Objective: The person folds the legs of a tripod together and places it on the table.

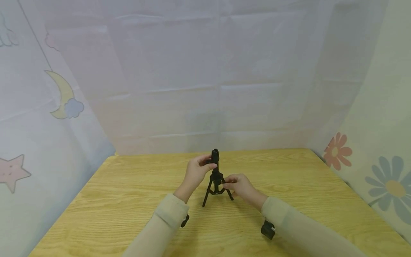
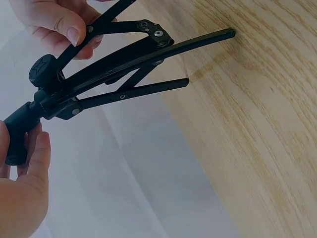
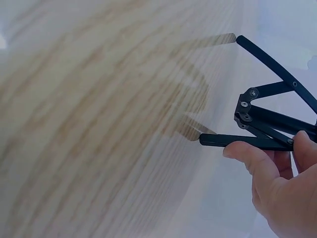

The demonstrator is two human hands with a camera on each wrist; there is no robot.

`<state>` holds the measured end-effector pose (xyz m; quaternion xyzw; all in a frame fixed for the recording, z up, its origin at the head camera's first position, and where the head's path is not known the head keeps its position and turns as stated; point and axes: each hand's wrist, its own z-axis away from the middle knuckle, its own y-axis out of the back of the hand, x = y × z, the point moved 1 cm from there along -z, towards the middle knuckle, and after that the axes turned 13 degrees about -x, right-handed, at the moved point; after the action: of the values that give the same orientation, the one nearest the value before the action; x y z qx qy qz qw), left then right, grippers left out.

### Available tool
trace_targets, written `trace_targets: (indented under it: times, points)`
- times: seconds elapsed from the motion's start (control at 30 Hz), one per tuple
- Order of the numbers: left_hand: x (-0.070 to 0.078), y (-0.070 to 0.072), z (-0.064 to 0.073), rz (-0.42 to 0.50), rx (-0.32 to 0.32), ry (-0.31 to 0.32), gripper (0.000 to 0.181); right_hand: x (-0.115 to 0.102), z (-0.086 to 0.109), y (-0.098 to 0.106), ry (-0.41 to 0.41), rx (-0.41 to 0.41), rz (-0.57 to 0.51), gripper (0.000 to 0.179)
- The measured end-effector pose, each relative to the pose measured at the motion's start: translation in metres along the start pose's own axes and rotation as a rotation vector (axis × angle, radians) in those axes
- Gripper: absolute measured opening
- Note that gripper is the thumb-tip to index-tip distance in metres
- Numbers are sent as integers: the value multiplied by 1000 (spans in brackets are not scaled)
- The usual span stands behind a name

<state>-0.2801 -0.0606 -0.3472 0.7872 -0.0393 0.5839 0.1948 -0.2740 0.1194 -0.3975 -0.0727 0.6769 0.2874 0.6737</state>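
A small black tabletop tripod stands upright with its legs spread, near the middle of the wooden table. My left hand grips its upper stem from the left, thumb at the front. In the left wrist view the fingers of that hand wrap the T-shaped head, just above a round side knob. From the right, my right hand pinches one of the legs. The right wrist view shows this right hand with thumb and fingers on that leg; hinged braces join the legs to the centre column.
The wood-grain table reaches back to a pale hanging sheet. Printed side walls stand left and right, with a moon and flowers. Black wrist cameras hang beneath both sleeves, the right one showing more.
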Motion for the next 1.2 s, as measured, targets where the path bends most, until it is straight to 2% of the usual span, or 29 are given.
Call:
trace_targets:
  times: [0.4, 0.7, 0.83, 1.2]
  points:
    - [1, 1, -1, 16, -10, 3, 39, 6, -5, 1, 40, -18, -126, 21]
    - [3, 0, -2, 35, 10, -16, 37, -5, -6, -3, 16, 64, -37, 12]
    - [1, 1, -2, 36, 11, -21, 36, -5, -6, -5, 4, 79, -44, 12]
    - [-7, 3, -2, 63, -33, -13, 38, 5, -9, -9, 43, 102, -74, 11]
